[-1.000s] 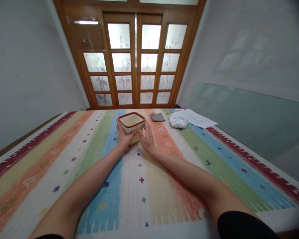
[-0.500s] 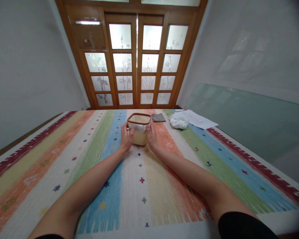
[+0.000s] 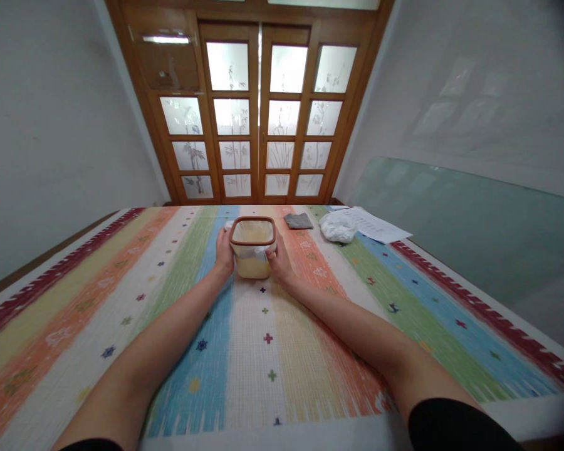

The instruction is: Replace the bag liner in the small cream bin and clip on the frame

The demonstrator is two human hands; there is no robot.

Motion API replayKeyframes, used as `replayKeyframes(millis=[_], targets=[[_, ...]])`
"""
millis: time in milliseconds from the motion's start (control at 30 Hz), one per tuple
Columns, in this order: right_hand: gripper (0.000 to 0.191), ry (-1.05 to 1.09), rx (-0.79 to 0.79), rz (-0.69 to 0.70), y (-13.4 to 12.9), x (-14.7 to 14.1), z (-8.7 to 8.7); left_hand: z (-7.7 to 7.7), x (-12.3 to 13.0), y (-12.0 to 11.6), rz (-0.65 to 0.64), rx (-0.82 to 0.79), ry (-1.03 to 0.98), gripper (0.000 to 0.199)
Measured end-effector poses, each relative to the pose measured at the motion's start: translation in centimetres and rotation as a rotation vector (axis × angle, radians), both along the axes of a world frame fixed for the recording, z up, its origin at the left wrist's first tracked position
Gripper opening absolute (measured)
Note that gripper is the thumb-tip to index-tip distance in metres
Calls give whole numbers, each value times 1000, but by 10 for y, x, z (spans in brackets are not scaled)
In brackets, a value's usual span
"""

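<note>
A see-through, roughly square plastic container with a brown rim is upright near the middle of the table. Its top appears open, and something white, perhaps a label or tissue, shows at its front side. My left hand is wrapped against the left wall, its fingertips partly hidden behind it. On the opposite side, my right hand grips the right wall, with the thumb at the front corner. Whether the base touches the cloth I cannot tell.
Striped cloth covers the table. Beyond the container, to the right, lie a folded grey cloth, a crumpled white plastic bag and printed paper sheets. A glass panel stands along the right wall; wooden doors close off the back.
The container has shifted a little to the left and towards me, with its rim turned slightly. Both hands have moved with it; my left thumb no longer lies across the front.
</note>
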State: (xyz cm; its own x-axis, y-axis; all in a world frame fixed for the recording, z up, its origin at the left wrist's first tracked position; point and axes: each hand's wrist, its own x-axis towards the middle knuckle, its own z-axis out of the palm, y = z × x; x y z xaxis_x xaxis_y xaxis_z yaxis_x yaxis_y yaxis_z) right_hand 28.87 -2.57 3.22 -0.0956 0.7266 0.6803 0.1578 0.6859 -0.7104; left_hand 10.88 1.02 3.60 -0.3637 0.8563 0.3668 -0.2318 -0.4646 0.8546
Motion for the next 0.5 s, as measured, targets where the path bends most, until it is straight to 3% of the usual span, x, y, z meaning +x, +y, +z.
replayKeyframes(millis=[133,233,367,500], targets=[[108,70,-40,9,0,-3,-3,-1,-4,3,51,-106,-42,43],[107,109,-80,-47,0,-6,-5,0,-10,5,135,-87,67,61],[114,27,-27,-139,0,1,1,10,-19,3,130,53,291,41],[118,-96,108,-140,0,13,14,25,-24,-3,81,152,326,36]])
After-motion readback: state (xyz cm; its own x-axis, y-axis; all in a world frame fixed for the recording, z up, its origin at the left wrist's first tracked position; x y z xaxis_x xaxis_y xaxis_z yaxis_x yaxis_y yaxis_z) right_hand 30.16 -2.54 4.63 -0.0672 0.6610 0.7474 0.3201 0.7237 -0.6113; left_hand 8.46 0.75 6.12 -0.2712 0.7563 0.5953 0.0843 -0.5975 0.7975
